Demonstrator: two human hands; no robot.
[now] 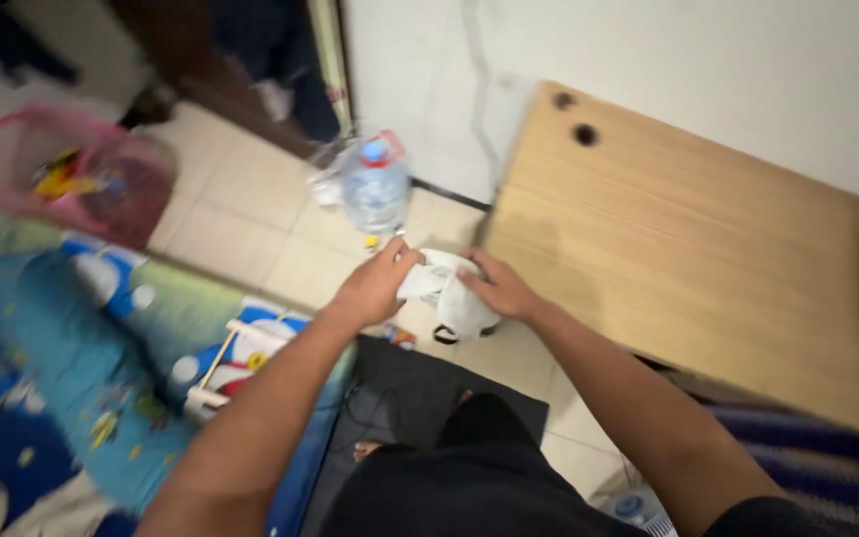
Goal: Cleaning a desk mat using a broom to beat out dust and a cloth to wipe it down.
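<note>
Both of my hands hold a crumpled white plastic bag point(454, 298) in front of me, above the tiled floor. My left hand point(375, 283) grips the bag's left upper edge. My right hand point(499, 286) holds its right side, fingers curled on the plastic. A dark strip shows at the bag's bottom; what is inside is hidden. Just beyond my hands a large clear water bottle point(375, 184) with a blue cap stands on the floor.
A low wooden table point(688, 239) stands to the right, by the white wall. A pink mesh basket point(62, 174) with items sits at far left. A blue patterned mattress point(72, 358) lies at the left. A dark mat point(400, 383) lies under my legs.
</note>
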